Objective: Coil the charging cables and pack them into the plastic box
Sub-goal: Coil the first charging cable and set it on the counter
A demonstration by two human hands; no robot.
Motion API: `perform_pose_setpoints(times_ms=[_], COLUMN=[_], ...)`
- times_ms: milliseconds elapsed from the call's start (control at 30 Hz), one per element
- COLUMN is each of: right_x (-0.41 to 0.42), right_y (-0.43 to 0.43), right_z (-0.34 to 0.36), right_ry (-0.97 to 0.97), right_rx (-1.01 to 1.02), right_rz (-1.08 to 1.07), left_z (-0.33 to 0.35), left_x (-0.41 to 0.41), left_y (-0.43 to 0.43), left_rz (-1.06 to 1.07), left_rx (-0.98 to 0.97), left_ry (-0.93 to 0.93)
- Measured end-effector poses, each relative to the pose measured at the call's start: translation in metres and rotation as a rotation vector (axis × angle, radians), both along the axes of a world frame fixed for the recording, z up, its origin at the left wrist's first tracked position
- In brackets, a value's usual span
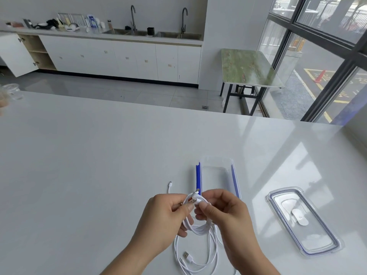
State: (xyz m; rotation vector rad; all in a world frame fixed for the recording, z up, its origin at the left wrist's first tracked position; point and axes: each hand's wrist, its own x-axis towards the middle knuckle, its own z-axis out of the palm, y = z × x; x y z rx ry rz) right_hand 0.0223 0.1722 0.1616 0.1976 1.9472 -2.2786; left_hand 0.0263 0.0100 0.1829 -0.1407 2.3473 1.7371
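A coiled white charging cable hangs between my hands above the white table. My left hand grips the coil's left side. My right hand pinches its top, near the orange-tipped USB plug. Just beyond my hands sits the clear plastic box with blue side clips, open and holding nothing I can see. More loose white cable lies on the table under my wrists, one USB plug showing. Another small plug end lies left of the box.
The box's clear lid lies flat on the table to the right. A clear glass item stands at the table's far left edge. Beyond the table are a kitchen counter with sinks and a green folding table.
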Motion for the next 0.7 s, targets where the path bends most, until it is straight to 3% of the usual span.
perform_pose_setpoints(times_ms=[100,200,300,700], right_x=[0.000,-0.008,-0.010,-0.003], right_y=[-0.006,-0.002,0.003,0.005], right_z=[-0.002,0.000,0.002,-0.021], right_ry=[0.015,0.016,-0.029,-0.117], right_rx=[0.054,0.114,0.035,-0.101], right_rz=[0.007,0.089,0.162,0.186], left_z=[-0.002,-0.001,-0.001,-0.011], left_x=[-0.001,-0.001,0.001,0.005], left_y=[-0.002,-0.005,-0.006,-0.009], left_rz=[-0.020,-0.003,0.063,0.109], left_rx=[-0.097,0.067,0.198,0.332], left_ry=[0.038,-0.047,-0.093,-0.146])
